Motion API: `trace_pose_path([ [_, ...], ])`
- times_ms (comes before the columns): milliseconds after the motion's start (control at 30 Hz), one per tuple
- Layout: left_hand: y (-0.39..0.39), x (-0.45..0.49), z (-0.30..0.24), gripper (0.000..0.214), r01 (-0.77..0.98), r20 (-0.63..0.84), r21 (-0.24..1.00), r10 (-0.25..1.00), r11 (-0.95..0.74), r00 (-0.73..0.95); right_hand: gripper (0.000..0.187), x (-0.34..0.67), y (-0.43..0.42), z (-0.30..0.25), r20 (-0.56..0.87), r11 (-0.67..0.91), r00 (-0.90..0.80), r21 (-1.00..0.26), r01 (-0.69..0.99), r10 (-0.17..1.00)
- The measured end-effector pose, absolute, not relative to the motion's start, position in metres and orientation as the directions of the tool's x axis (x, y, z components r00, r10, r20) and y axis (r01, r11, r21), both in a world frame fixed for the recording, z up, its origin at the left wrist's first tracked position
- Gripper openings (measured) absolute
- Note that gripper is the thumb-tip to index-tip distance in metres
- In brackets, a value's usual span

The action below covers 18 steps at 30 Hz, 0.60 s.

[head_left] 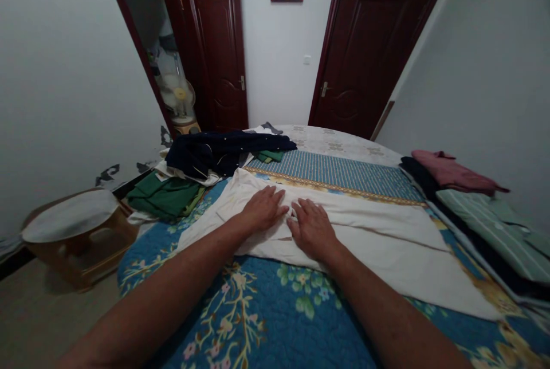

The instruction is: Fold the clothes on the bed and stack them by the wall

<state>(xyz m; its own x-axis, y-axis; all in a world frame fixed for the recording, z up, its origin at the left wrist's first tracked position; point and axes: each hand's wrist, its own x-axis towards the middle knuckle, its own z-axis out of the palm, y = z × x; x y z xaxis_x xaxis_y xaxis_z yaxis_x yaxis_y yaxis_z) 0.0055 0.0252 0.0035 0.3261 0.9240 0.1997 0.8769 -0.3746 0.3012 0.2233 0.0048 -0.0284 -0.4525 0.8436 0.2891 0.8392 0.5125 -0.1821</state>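
A pair of white trousers (387, 243) lies spread across the blue floral quilt (296, 323), its two legs stretching to the right. My left hand (264, 209) rests palm down on the upper part of the trousers, fingers stretched out. Close beside it, my right hand (313, 230) also lies on the cloth with its fingers apart and bent a little. A small gap separates the two hands, where the fabric is creased. The cloth beneath both palms is hidden.
Folded clothes, with a pink garment (459, 171) and a striped green shirt (490, 231), are stacked at the right. A dark navy garment (223, 151) and green clothing (165, 194) lie in a heap at the left. A wooden stool (77, 214) stands left of the quilt.
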Motion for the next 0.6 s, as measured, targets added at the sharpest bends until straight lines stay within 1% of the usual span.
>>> trace_pose_path([
  [67,0.034,0.011,-0.01,0.069,0.916,0.174,0.264,0.949,-0.301,0.262,0.059,0.225,0.004,-0.026,0.237,0.476,-0.429,-0.197,0.857,0.872],
  [167,0.039,0.007,-0.021,0.08,0.944,0.177,0.232,0.964,-0.234,0.196,0.066,0.233,0.009,-0.018,0.159,0.393,-0.364,-0.222,0.892,0.918],
  [267,0.046,-0.004,-0.021,0.084,0.963,0.157,0.22,0.98,-0.155,0.122,0.07,0.25,0.023,-0.011,0.083,0.277,-0.265,-0.247,0.929,0.961],
  [333,0.053,-0.014,-0.017,0.086,0.978,0.13,0.197,0.99,-0.07,0.044,0.069,0.266,0.036,-0.008,0.04,0.185,-0.181,-0.25,0.95,0.983],
  [467,0.069,-0.034,-0.014,0.093,0.983,0.084,0.158,0.99,0.097,-0.112,0.069,0.304,0.058,-0.009,-0.001,0.03,-0.031,-0.208,0.978,1.0],
  [600,0.077,-0.045,-0.017,0.099,0.983,0.088,0.137,0.987,0.119,-0.132,0.074,0.335,0.069,-0.013,-0.011,-0.087,0.086,-0.182,0.979,0.996],
])
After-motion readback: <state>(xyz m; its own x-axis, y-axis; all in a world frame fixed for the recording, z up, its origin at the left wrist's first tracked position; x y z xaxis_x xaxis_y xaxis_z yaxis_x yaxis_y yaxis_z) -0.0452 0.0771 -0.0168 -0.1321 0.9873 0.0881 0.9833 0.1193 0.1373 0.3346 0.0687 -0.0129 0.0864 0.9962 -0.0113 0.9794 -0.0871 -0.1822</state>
